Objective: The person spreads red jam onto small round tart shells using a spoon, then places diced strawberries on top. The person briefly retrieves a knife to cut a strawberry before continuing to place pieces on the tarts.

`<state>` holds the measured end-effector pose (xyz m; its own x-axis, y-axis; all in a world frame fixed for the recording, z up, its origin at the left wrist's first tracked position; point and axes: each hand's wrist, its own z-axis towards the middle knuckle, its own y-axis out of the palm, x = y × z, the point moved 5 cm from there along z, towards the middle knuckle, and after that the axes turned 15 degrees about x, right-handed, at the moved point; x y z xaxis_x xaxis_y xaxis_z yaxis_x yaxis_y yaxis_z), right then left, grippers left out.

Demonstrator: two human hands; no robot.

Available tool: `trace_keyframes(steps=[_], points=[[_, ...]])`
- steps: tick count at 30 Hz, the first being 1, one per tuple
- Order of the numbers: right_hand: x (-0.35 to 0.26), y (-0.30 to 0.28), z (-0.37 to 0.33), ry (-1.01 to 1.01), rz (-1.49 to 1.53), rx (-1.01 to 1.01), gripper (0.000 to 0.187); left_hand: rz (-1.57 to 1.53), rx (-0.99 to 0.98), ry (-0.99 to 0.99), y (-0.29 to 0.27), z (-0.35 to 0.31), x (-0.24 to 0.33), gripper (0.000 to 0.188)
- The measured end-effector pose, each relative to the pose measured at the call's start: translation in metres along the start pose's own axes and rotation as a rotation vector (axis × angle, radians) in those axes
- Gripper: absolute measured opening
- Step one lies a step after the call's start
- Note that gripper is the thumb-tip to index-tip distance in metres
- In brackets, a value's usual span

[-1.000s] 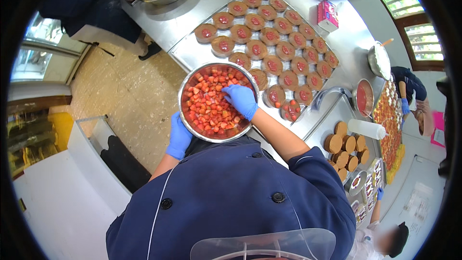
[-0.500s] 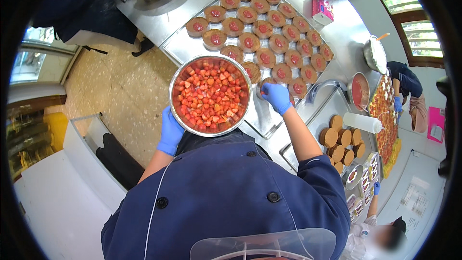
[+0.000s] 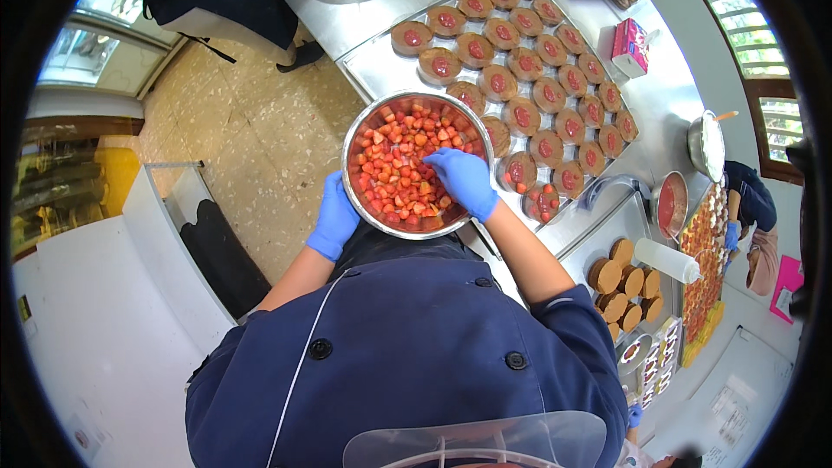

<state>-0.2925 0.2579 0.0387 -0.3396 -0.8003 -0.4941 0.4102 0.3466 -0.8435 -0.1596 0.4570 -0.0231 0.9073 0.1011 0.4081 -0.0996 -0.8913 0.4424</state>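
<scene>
A steel bowl (image 3: 354, 140) full of cut strawberries (image 3: 403, 152) is tilted slightly in front of me. My left hand (image 3: 335, 218), blue-gloved, grips its left side, the fingers partly hidden behind the wall. Inside the bowl, my right hand (image 3: 465, 182), also gloved, has its bent fingers gathered on the strawberry pieces; the fingertips are partly hidden. To the right lies a metal tray (image 3: 368, 61) with rows of round brown cakes in clear collars, each bearing a red blob. Strawberry pieces sit on the nearest cake (image 3: 541, 203) and on the cake beside it (image 3: 517, 172).
Stacked plain cake rounds (image 3: 624, 282), a squeeze bottle (image 3: 667, 261) and a pan of red sauce (image 3: 670, 205) stand at right. Farther off are a white-filled bowl (image 3: 706, 146) and a tissue box (image 3: 631, 48). Other people stand at far left and right.
My right hand has moved left from the tray's near corner into the bowl. Strawberry pieces now show on two near cakes that the hand was covering. My left hand keeps its grip.
</scene>
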Motion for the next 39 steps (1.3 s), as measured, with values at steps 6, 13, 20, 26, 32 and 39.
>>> trace_keyframes(steps=[6, 13, 20, 26, 32, 39], points=[[0.023, 0.052, -0.019, 0.020, -0.109, -0.290, 0.011, 0.013, 0.017, 0.029, -0.002, 0.000, 0.000, 0.048], [0.015, 0.043, -0.019, 0.089, -0.057, -0.371, 0.013, 0.019, -0.025, 0.009, -0.008, 0.009, -0.003, 0.048], [0.021, 0.027, -0.028, -0.087, -0.063, -0.130, 0.013, 0.074, -0.052, 0.039, -0.008, 0.011, 0.000, 0.049], [0.030, 0.057, -0.029, -0.131, -0.217, -0.228, 0.017, 0.087, -0.031, 0.021, -0.001, 0.005, 0.004, 0.051], [0.031, 0.044, -0.019, -0.116, -0.103, -0.359, 0.017, 0.012, 0.007, -0.015, 0.000, 0.007, 0.002, 0.050], [0.013, -0.009, -0.010, 0.017, 0.061, -0.184, 0.020, -0.031, -0.036, -0.052, -0.013, 0.018, -0.004, 0.053]])
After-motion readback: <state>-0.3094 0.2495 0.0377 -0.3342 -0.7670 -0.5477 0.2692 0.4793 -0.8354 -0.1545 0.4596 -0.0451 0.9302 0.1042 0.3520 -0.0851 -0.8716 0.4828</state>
